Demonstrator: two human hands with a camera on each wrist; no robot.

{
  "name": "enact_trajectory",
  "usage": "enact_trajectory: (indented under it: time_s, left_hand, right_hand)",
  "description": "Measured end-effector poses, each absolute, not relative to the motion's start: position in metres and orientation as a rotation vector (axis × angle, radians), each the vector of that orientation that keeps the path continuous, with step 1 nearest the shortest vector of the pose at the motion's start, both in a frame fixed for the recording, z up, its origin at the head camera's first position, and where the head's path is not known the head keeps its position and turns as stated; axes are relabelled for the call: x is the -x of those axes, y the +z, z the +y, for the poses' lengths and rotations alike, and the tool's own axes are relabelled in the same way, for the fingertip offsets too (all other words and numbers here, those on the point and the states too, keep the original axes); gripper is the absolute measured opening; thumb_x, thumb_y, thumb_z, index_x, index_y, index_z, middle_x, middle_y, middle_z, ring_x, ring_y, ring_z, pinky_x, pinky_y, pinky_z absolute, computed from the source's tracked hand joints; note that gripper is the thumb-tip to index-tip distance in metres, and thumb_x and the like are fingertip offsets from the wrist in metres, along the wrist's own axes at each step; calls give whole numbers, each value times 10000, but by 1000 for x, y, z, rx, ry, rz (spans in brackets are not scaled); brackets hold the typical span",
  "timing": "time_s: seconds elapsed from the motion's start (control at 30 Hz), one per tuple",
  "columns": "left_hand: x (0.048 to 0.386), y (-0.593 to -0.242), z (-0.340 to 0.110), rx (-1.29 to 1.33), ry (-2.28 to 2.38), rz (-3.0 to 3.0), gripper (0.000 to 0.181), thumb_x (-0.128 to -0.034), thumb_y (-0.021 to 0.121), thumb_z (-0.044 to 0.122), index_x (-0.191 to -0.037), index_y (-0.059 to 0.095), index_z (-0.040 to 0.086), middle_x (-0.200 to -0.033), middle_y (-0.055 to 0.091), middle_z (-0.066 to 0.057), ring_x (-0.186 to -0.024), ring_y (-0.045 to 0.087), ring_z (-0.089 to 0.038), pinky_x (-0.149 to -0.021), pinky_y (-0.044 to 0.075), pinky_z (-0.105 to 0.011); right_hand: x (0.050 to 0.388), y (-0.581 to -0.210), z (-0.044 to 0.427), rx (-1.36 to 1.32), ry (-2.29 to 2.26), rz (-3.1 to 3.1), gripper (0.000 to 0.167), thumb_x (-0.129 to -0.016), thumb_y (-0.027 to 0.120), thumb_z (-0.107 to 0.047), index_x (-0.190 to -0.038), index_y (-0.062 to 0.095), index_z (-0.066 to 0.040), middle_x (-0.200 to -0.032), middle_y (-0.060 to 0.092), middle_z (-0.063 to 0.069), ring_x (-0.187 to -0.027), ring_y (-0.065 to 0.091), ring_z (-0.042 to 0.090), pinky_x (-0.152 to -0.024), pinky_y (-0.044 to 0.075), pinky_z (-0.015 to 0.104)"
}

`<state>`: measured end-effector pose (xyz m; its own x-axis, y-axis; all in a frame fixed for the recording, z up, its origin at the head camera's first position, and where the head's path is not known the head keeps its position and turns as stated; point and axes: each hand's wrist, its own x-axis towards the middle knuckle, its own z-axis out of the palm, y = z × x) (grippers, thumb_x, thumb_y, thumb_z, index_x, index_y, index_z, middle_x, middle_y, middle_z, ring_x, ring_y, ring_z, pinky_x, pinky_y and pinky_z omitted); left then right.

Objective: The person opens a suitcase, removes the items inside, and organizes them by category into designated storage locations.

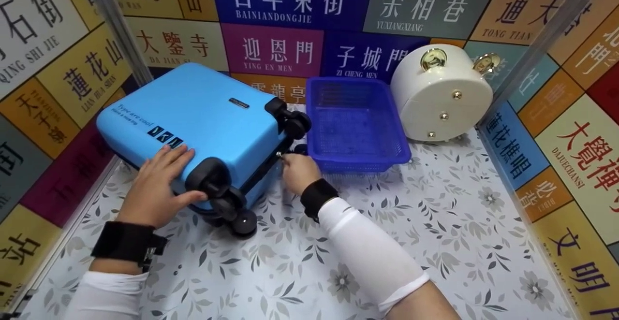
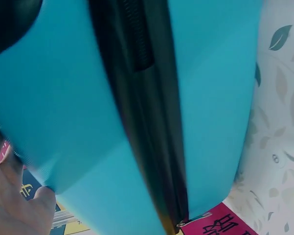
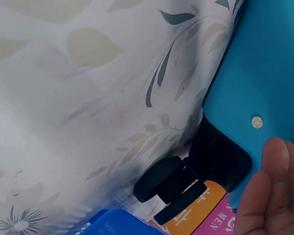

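Your left hand [image 1: 157,187], fingers extended, rests on the blue suitcase [image 1: 193,97] beside the basket [image 1: 355,163] on the bench [image 1: 435,204]; your right hand [image 1: 301,172] is at the zipper [image 1: 261,169], its hold impossible to tell.

Room over front tablecloth [image 1: 290,271], suitcase wheels [image 1: 244,224] jutting, basket [image 1: 358,163] beyond

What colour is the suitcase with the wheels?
The suitcase is bright blue; the head view shows it best.
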<state>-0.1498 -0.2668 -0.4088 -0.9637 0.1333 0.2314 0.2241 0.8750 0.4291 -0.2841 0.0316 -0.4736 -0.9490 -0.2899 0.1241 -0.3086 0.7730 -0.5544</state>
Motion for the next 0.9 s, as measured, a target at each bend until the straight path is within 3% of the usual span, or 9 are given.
enact_trajectory:
  time_s: [0.37, 0.6, 0.8, 0.9]
  left_hand:
    - [148, -414, -261, 258, -749, -2810, 922, -876, 831, 451, -1644, 391, 196, -1714, 332, -153, -1614, 156, -460, -1269, 92, -713]
    - [145, -417, -250, 230, -695, -2763, 898, -889, 816, 481, -1623, 424, 144, -1689, 362, -191, -1594, 201, -483, -1243, 127, -749]
    - [141, -417, -233, 214, -647, -2739, 883, -904, 808, 483, -1612, 436, 110, -1669, 393, -202, -1579, 241, -488, -1212, 147, -788]
    - [141, -413, -232, 279, -647, -2766, 852, -896, 844, 352, -1612, 443, 122, -1662, 415, -177, -1566, 273, -474, -1220, 157, -769]
  right_hand:
    - [273, -474, 25, -540, 955, -2901, 269, -1035, 567, -142, -1161, 801, -99, -1064, 815, 83, -981, 780, 312, -866, 613, 483]
    - [281, -473, 19, -506, 894, -2873, 243, -1029, 560, -134, -990, 797, -96, -936, 806, 80, -883, 778, 321, -813, 610, 490]
    - [290, -473, 18, -467, 911, -2893, 256, -1015, 555, -132, -1073, 803, -107, -1003, 812, 80, -946, 778, 320, -852, 611, 482]
    - [292, -472, 19, -459, 902, -2915, 258, -1024, 558, -144, -1111, 800, -116, -1029, 813, 75, -970, 776, 317, -870, 609, 482]
